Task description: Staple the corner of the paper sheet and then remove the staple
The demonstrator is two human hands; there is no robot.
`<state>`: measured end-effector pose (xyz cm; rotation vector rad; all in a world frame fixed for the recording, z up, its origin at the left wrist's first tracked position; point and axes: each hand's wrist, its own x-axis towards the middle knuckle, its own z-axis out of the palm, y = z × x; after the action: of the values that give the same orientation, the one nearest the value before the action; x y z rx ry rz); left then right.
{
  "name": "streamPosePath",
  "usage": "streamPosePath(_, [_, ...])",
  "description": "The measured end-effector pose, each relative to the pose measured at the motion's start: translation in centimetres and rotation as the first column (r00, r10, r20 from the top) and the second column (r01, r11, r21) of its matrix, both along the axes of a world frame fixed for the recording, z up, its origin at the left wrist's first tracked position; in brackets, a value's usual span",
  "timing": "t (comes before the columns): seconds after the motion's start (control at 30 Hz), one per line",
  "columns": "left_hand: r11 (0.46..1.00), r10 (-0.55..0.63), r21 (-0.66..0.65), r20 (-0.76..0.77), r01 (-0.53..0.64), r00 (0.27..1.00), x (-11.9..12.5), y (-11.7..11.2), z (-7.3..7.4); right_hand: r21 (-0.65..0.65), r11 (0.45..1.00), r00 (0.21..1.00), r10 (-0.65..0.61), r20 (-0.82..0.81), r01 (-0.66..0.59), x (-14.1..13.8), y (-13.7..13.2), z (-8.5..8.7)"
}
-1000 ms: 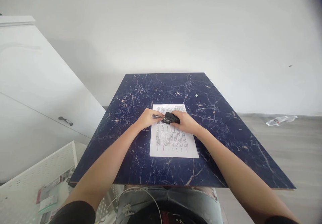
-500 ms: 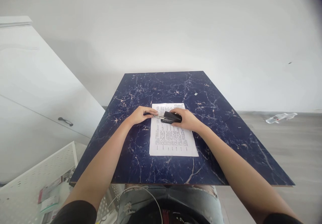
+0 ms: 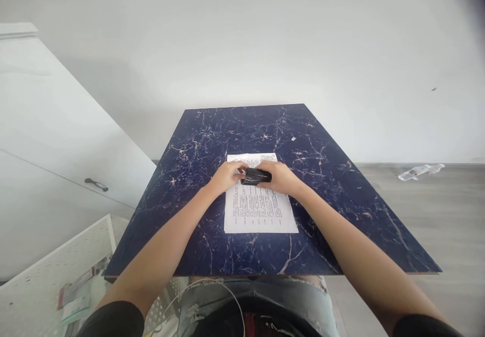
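Over the paper [image 3: 261, 213], right hand [image 3: 282, 178] curls round the stapler [image 3: 256, 176], left hand [image 3: 226, 177] pinches its left end; looks closed, not released yet.

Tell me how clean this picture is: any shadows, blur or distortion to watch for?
Head view: soft light, faint shadow on the wall beside the cabinet; head view: print on the paper too soft to read, stapler too dark for fine detail; head view: table flares wide toward the camera, top right corner dark.

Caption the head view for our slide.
Over printed paper, the right hand holds a black stapler, the left hand at its other end.
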<state>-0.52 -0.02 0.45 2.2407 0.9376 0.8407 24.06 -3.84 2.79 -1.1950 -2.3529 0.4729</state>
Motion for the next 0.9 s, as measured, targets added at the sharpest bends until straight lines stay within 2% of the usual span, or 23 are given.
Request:
streamPosePath(0.27, [0.999,0.037,0.003,-0.013,-0.037,0.999,-0.1,0.2,0.2,0.054,0.998,0.999,-0.036,0.04,0.034,-0.8,-0.6,0.1])
streamPosePath(0.37, [0.977,0.21,0.037,0.019,-0.211,0.977,-0.5,0.2,0.1,0.081,0.991,0.994,-0.108,0.032,0.105,-1.4,-1.1,-0.1])
streamPosePath(0.47, [0.894,0.435,0.096,0.047,-0.437,0.899,-1.0,0.3,-0.5,0.077,0.992,0.995,-0.103,0.015,0.102,-1.9,-1.4,-0.3])
streamPosePath(0.57, [0.839,0.535,0.1,0.024,-0.535,0.844,-1.2,0.4,-1.2,0.055,0.996,0.997,-0.071,-0.036,0.073,-2.2,-1.5,-0.3])
streamPosePath(0.67, [0.844,0.536,0.073,-0.057,-0.532,0.842,-1.2,0.6,-1.5,0.053,0.992,0.988,-0.112,-0.108,0.118,-1.5,-1.3,0.1])
streamPosePath(0.77, [0.854,0.52,0.085,-0.149,-0.513,0.841,-1.2,0.7,-1.6,0.089,0.968,0.959,-0.213,-0.189,0.233,0.6,-0.5,0.6])
streamPosePath(0.9, [0.868,0.496,0.107,-0.187,-0.485,0.848,-1.3,0.8,-1.5,0.177,0.88,0.891,-0.403,-0.208,0.44,5.0,1.1,1.0])
